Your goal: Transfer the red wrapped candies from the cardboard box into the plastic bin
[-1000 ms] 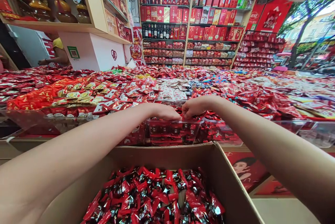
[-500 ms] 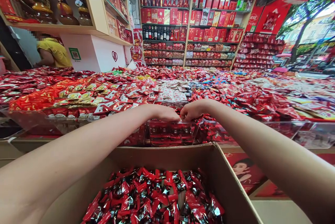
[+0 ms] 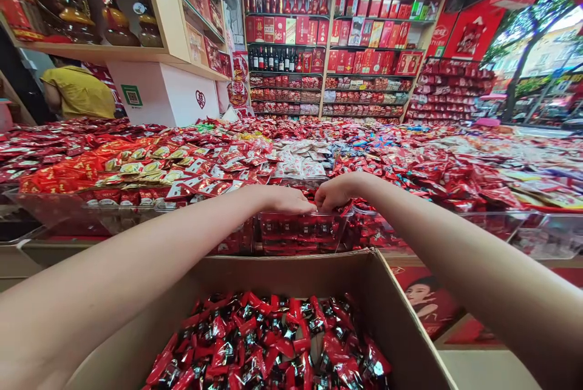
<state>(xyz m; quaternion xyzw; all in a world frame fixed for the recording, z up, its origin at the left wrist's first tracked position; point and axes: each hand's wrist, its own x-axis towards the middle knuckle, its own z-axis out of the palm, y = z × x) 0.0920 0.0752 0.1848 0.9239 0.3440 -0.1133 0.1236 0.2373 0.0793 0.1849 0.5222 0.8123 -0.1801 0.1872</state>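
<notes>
Over a clear plastic bin [image 3: 298, 249] at the front of the counter, both my hands are close together. My left hand [image 3: 291, 200] lies flat across the bin's top, its fingers stretched to the right. Just beside it, my right hand [image 3: 336, 192] is curled downward, and whatever its fingers hold is hidden. Dark red wrapped candies [image 3: 296, 228] with small white lettering stand in a row behind the bin's front wall. Below my forearms an open cardboard box [image 3: 401, 317] holds many red-and-black wrapped candies [image 3: 268, 341].
Heaps of red candy packets [image 3: 446, 174] spread across the counter on both sides, with white packets [image 3: 300, 159] behind my hands. A wooden cabinet [image 3: 175, 53] juts out at left. A person in a yellow top [image 3: 84, 91] is behind the counter. Shelves [image 3: 286, 44] line the back wall.
My left hand has flattened, its fingers reaching slightly further right. My right hand stays almost in place. The person in yellow has shifted and turned away.
</notes>
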